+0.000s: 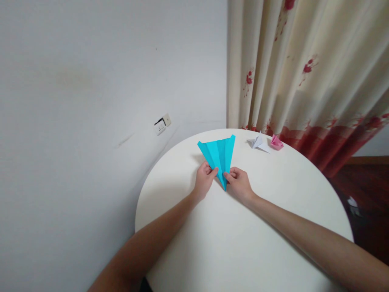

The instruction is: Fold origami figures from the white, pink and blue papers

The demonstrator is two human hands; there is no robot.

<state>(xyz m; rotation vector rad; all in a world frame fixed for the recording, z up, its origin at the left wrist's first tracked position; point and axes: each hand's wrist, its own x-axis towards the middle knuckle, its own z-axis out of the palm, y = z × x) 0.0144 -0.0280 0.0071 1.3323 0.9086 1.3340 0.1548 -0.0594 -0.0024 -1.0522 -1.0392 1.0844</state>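
A bright blue paper airplane (219,154) is held above the table, its narrow tip toward me and its wide end facing away. Both long outer edges turn up at the far corners, and creases run along its length. My left hand (206,177) pinches the left edge near the tip, thumb on top. On the opposite edge, my right hand (239,182) grips the paper the same way, thumb above and fingers curled beneath. The fingers under the paper are partly hidden.
Toward the back right of the round white table (261,235) lie a folded white paper crane (258,143) and a small pink folded paper piece (276,142). A wall with a socket (159,127) stands at the left, and a patterned curtain (291,81) hangs behind.
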